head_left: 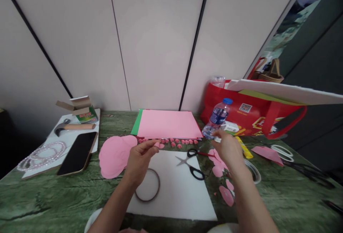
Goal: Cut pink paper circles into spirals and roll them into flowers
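Note:
My left hand point(140, 160) pinches a small pink paper piece point(160, 145) above the top edge of a white sheet point(174, 193). My right hand point(227, 147) is closed near the foot of a water bottle point(220, 113); a bit of something white point(217, 139) shows at its fingertips, too small to name. Between my hands, black-handled scissors point(189, 163) lie spread on the sheet. A thin brown ring point(159, 183) rests there too. Pink paper cut-outs point(218, 161) lie under and beside my right wrist. A stack of larger pink shapes point(115, 156) sits left of my left hand.
Behind are a row of small pink rolls point(183, 141) and pink paper sheets point(166, 124). A phone point(79, 152), hammer point(75, 126), bead string point(44, 154) and opened box point(85, 113) sit left. Rightward are a red bag point(241, 101), yellow tube point(244, 148) and white-handled scissors point(284, 153).

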`<act>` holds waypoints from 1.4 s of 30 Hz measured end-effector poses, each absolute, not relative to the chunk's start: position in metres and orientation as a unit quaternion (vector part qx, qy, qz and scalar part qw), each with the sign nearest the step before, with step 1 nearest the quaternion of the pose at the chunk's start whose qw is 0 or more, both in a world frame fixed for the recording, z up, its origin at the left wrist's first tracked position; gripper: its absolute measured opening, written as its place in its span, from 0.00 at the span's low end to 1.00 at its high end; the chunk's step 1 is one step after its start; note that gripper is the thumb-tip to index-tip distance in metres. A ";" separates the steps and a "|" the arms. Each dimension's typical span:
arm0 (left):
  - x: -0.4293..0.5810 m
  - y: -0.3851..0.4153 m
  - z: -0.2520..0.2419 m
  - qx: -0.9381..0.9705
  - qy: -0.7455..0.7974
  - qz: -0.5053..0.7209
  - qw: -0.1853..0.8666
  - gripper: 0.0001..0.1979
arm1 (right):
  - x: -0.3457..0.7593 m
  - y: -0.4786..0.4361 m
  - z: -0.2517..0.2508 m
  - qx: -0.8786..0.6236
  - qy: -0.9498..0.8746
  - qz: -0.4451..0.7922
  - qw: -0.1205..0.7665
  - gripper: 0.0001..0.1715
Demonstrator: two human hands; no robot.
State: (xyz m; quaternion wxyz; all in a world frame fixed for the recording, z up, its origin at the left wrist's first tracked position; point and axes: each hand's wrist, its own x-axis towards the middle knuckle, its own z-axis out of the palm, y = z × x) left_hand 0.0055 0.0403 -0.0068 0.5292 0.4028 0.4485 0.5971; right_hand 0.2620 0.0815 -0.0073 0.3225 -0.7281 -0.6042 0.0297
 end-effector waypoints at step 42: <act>0.003 0.036 -0.003 0.468 0.394 0.476 0.631 0.06 | 0.165 0.054 -0.010 -0.303 -0.814 0.074 0.490 0.09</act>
